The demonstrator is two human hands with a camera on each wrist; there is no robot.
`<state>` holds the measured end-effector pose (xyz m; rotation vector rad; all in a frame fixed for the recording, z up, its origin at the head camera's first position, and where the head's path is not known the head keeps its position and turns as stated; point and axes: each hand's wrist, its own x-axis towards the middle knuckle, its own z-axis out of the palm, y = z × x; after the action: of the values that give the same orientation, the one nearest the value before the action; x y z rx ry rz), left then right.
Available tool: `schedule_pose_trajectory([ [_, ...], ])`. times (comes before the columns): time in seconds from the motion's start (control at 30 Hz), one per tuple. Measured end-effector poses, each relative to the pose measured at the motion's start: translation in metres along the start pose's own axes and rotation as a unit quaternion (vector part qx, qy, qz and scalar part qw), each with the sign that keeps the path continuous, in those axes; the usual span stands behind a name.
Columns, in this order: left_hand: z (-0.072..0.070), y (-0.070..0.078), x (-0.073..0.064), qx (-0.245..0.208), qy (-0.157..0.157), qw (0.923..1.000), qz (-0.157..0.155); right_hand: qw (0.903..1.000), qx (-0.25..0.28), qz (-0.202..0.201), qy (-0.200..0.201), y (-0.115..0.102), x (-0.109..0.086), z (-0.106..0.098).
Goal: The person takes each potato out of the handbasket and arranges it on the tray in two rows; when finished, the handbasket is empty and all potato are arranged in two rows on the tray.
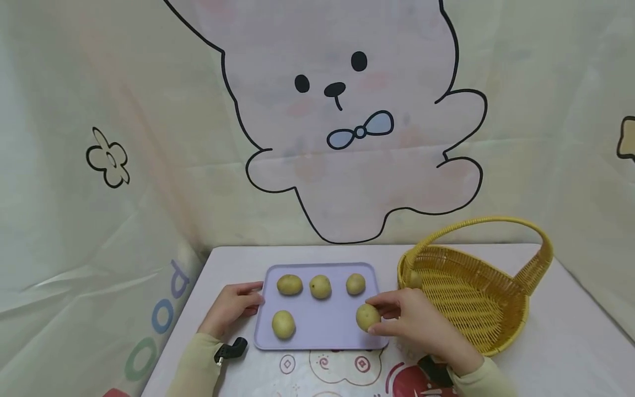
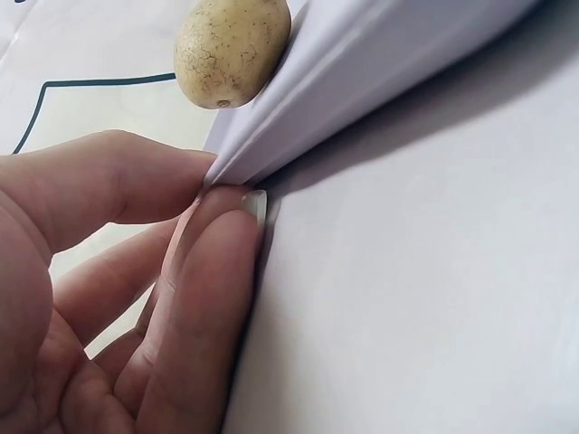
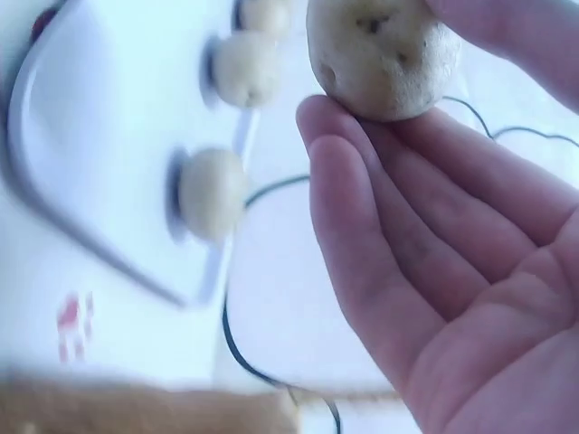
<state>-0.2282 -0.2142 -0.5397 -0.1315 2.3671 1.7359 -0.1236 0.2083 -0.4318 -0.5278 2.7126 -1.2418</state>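
The right hand [image 1: 416,325] pinches a small potato [image 1: 367,317] at the lavender tray's [image 1: 322,331] front right corner while the left hand [image 1: 233,306] nips the tray's left rim between thumb and fingers — a loose pinch could let the round potato roll off the tray.

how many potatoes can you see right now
5 small round yellowish potatoes on the lilac plastic tray: three in the back row, one front left, one front right pinched by the right hand. The yellow wicker basket shows none.
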Motion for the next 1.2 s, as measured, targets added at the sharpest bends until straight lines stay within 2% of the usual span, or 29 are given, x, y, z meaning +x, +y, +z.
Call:
schedule_pose_trajectory([
  [0.1, 0.000, 0.001, 0.000, -0.002, 0.001, 1.0000, 0.002, 0.9999, 0.012, -0.011, 0.004, 0.000, 0.014, 0.017],
  [0.27, 0.000, 0.001, -0.001, -0.001, 0.001, 1.0000, 0.003, 0.9994, 0.034, -0.002, 0.001, 0.005, 0.033, 0.044],
  [0.6, 0.000, 0.001, -0.001, -0.004, -0.001, 1.0000, -0.007, 0.9984, 0.055, -0.009, -0.007, 0.006, 0.062, 0.080],
  [0.8, 0.001, 0.003, 0.000, -0.003, 0.000, 1.0000, -0.007, 0.9979, 0.065, -0.001, -0.004, 0.004, 0.067, 0.092],
  [1.2, 0.001, 0.002, 0.001, 0.006, 0.004, 1.0000, -0.001, 0.9984, 0.057, -0.003, -0.005, 0.008, 0.071, 0.104],
])
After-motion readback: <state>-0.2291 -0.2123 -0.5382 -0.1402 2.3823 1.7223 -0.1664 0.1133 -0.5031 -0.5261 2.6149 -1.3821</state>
